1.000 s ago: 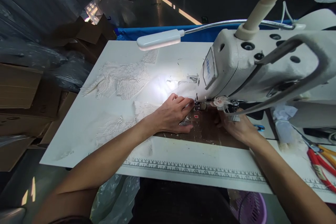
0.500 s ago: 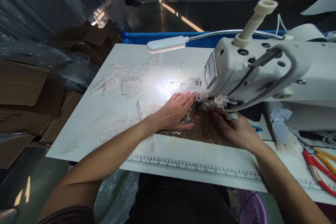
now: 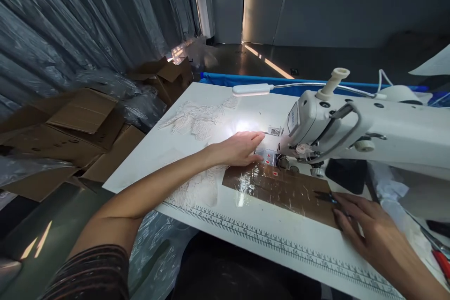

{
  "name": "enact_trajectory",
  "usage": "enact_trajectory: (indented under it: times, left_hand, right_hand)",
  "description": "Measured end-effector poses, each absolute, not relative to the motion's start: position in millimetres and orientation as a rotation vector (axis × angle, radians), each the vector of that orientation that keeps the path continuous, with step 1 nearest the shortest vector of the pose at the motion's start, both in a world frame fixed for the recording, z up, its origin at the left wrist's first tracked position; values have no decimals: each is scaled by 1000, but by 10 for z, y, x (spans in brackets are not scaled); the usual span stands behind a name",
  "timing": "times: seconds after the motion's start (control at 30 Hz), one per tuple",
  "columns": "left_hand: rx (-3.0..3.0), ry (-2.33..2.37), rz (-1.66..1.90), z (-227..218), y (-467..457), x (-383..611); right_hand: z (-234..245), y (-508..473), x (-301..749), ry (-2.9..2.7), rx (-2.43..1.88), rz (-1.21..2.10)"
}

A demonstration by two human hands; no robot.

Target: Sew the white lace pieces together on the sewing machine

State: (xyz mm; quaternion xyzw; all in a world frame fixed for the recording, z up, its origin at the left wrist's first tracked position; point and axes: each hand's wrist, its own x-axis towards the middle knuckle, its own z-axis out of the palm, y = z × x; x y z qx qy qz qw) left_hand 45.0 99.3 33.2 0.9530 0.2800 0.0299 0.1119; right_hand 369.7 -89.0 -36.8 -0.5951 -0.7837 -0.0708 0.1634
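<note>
My left hand (image 3: 241,148) rests beside the sewing machine (image 3: 305,122), fingers stretched and thumb apart; part of the white fabric there is hidden beneath it. White lace (image 3: 197,187) spreads under and in front of my left forearm, and another lace piece (image 3: 198,117) lies farther back on the table. To the right, my right hand (image 3: 372,225) is closed around small dark thread snips (image 3: 326,197), their blades pointing left above the brown sheet (image 3: 281,192).
A lamp (image 3: 251,89) on a bendable arm lights the sewing area. A printed ruler (image 3: 260,234) runs along the front of the white table (image 3: 137,168). Cardboard boxes (image 3: 77,126) and clear plastic stand at the left. Red-handled scissors (image 3: 441,262) are at the right edge.
My right hand has moved from beside the machine's needle area to the right and toward me, and now holds the snips. My left hand stays by the machine. The view has tilted up.
</note>
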Motion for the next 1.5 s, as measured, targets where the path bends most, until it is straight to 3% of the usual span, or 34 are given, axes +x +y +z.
enact_trajectory:
  times: [0.23,0.5,0.57,0.8,1.0,1.23,1.5]
  left_hand:
    - [2870,651,282,156,1299,600]
    - [2868,605,327,78,1423,667]
    - [2899,595,283,58,1396,663]
    - [2869,757,477,310,1470,244]
    - [2656,1042,719,525,1686,-186]
    - [2590,1252,475,370,1816,-114]
    - [2650,1314,384,287,1810,-110]
  right_hand:
    - [-315,-935,3484,-2169,-1812,-358]
    - [-188,-992,3009,-1687,-1785,537]
    - [-163,-921,2836,-1725,-1751,612]
    - [-140,-785,2636,-2087,-1711,323]
    - [-309,-830,3094,-2051,-1812,128]
    - [-415,-945,3464,-1895,-2069,-277]
    - [-508,-1000,3473,-1774,-2003,-294]
